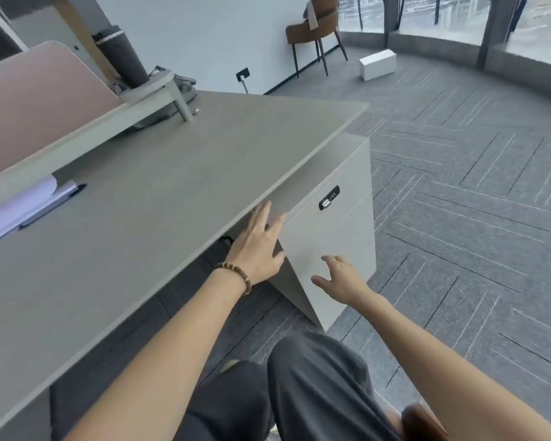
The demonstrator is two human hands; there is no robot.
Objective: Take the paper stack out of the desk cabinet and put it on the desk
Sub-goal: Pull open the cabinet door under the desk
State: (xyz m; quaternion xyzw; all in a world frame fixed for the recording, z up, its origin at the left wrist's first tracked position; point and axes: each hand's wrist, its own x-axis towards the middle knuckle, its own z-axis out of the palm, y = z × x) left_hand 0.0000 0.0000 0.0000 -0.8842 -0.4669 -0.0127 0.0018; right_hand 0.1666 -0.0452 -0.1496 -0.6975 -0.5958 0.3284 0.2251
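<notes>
Saw grey carpet (458, 218) filling the floor from 12 round to 5 o'clock. Found the desk (159, 186) next in size, its long axis laid from 7 o'clock up to 1 o'clock, its near edge running the same way. Noted the pale desk cabinet (337, 249) tucked under the desk's 1 o'clock end, standing upright, its front facing roughly 5 o'clock and covering the inside. Could not see the paper stack, so could not tell its long axis or which way it pointed.

Spotted a brown chair (312, 30) at 12 o'clock and a white box (377, 63) on the carpet near it. Found loose sheets (13, 208) at 9 o'clock on the desk, long axis toward 2 o'clock.

Saw the left hand (258, 249) at the cabinet's upper left corner, fingers spread, clasping nothing. Saw the right hand (344, 278) in front of the cabinet's front, at its lower part, fingers apart, also empty; could not tell whether touching.

Noted a pen (54, 202) lying along the sheets, a black lock (329, 197) high on the cabinet front, and a beaded bracelet (236, 272) on the left wrist.
</notes>
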